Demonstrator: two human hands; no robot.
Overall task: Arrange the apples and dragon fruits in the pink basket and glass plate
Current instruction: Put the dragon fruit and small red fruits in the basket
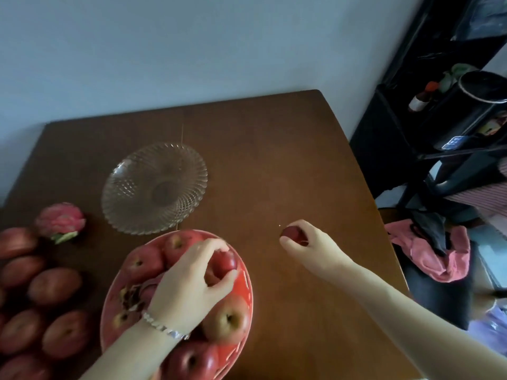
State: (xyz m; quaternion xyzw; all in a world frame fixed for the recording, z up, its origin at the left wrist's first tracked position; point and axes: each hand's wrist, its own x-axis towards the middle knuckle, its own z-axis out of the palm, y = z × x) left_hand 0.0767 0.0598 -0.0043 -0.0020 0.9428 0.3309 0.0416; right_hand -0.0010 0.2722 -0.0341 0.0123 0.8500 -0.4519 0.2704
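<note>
Over the pink basket (244, 281), our left hand (189, 281) grips an apple (223, 263); crowding may dislodge neighbours. Our right hand (307, 242) clasps a small red fruit (292, 233) above the tabletop (274, 160).

One view only — a wide-angle camera worn on the head, looking forward and steeply down onto the brown surface (274, 165) from close above. The pale wall (192, 50) fills the top, bent by the lens; both forearms enter from the bottom edge, the hands near the centre — a dark shelf (439, 119) crowds the right edge.
</note>
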